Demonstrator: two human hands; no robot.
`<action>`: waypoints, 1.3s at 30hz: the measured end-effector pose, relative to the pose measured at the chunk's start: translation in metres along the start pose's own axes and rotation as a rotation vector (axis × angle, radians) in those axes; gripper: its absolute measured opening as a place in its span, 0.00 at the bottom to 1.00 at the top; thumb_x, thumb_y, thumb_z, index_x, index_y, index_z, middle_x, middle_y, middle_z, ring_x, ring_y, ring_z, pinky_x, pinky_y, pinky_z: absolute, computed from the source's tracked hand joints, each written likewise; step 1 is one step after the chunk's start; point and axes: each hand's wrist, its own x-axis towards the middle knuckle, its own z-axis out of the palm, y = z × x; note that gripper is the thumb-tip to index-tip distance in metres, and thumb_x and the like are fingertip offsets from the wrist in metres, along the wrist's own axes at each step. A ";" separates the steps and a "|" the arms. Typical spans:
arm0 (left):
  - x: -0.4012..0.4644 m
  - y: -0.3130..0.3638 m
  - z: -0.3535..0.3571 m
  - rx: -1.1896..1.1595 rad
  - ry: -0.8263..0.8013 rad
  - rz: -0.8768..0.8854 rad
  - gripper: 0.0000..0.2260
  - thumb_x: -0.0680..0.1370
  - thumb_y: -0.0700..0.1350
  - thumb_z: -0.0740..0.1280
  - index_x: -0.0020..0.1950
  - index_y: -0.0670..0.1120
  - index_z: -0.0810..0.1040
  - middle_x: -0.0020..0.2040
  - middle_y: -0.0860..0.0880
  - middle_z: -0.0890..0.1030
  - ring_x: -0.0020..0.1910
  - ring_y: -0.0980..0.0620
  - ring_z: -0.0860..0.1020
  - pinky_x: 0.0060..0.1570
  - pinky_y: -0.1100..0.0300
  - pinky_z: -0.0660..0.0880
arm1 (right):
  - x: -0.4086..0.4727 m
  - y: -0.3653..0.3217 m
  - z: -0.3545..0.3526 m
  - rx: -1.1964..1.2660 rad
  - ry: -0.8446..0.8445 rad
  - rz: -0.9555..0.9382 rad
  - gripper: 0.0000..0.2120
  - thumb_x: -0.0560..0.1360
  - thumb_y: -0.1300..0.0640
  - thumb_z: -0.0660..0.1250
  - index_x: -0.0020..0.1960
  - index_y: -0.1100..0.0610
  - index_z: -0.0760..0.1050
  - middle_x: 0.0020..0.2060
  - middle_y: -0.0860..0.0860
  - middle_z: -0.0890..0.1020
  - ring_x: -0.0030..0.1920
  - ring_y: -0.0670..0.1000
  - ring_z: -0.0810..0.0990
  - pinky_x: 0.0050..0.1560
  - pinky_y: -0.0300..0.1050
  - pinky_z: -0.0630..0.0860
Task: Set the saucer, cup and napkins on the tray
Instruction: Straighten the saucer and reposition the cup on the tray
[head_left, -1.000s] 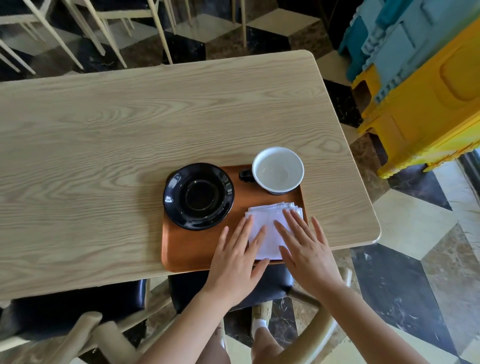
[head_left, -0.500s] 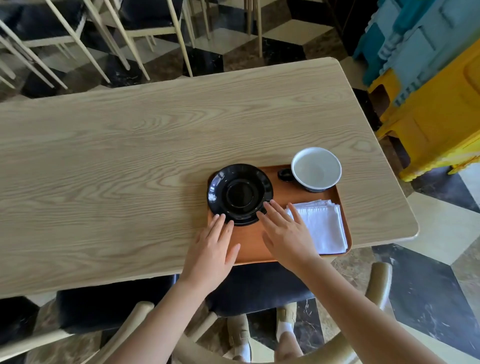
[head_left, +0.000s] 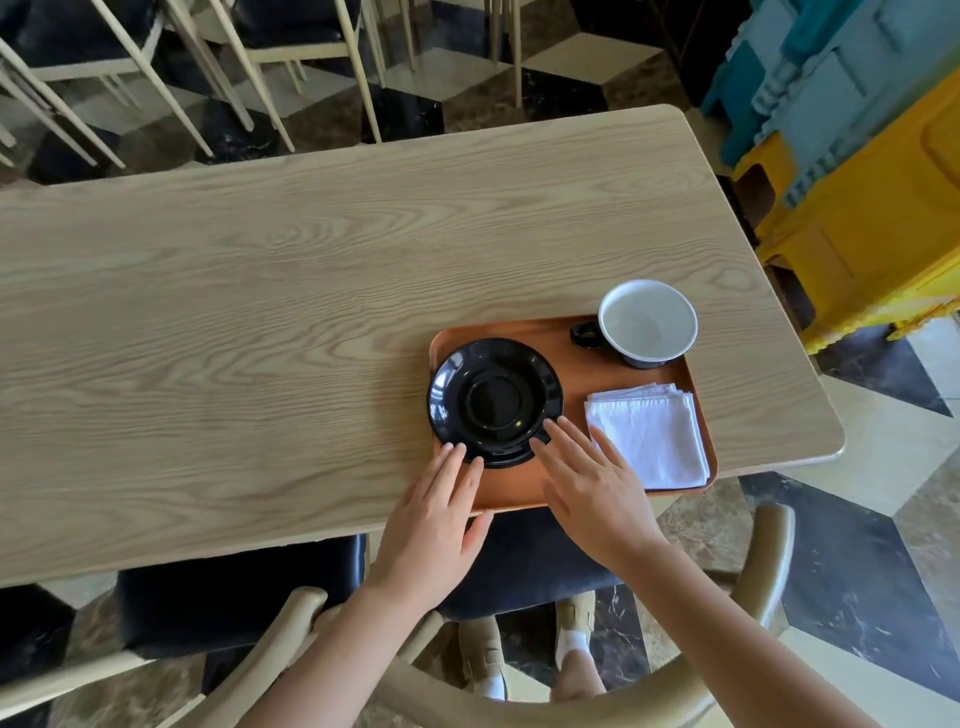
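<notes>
A brown tray (head_left: 571, 478) lies at the table's near right edge. On its left part sits a black saucer (head_left: 494, 401), its left rim hanging slightly over the tray's edge. A white cup (head_left: 647, 321) with a dark handle stands at the tray's far right corner. Folded white napkins (head_left: 649, 435) lie on the tray's right side. My left hand (head_left: 435, 525) is flat, fingertips touching the saucer's near left rim. My right hand (head_left: 592, 488) is flat too, fingertips at the saucer's near right rim. Neither hand holds anything.
The light wooden table (head_left: 260, 338) stretches left and far. A dark-cushioned chair (head_left: 234, 597) stands under the near edge. Yellow and blue plastic crates (head_left: 857, 171) are stacked to the right. Chair legs (head_left: 234, 67) crowd the floor beyond the table.
Both hands left the napkins and slid left to the saucer's near rim. The camera view shifted, so the tray now appears further right.
</notes>
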 end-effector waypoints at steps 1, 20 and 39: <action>-0.002 0.001 0.000 -0.002 0.002 -0.001 0.24 0.78 0.54 0.52 0.68 0.42 0.69 0.69 0.41 0.71 0.69 0.45 0.67 0.61 0.52 0.73 | -0.002 -0.001 0.000 -0.001 -0.003 0.000 0.19 0.72 0.57 0.68 0.62 0.58 0.74 0.63 0.58 0.77 0.66 0.56 0.71 0.66 0.57 0.63; 0.053 0.019 -0.036 0.070 0.155 0.147 0.22 0.77 0.53 0.55 0.64 0.42 0.75 0.62 0.42 0.78 0.62 0.45 0.75 0.58 0.50 0.74 | 0.024 0.030 -0.037 0.070 0.209 0.075 0.13 0.72 0.55 0.60 0.52 0.58 0.78 0.52 0.54 0.82 0.54 0.56 0.80 0.59 0.54 0.73; 0.197 0.088 -0.019 -0.058 0.149 0.223 0.15 0.68 0.48 0.75 0.47 0.39 0.80 0.67 0.38 0.72 0.49 0.42 0.81 0.42 0.55 0.78 | 0.063 0.149 -0.060 0.228 0.010 0.409 0.22 0.76 0.53 0.62 0.67 0.59 0.67 0.72 0.54 0.65 0.66 0.56 0.70 0.55 0.48 0.72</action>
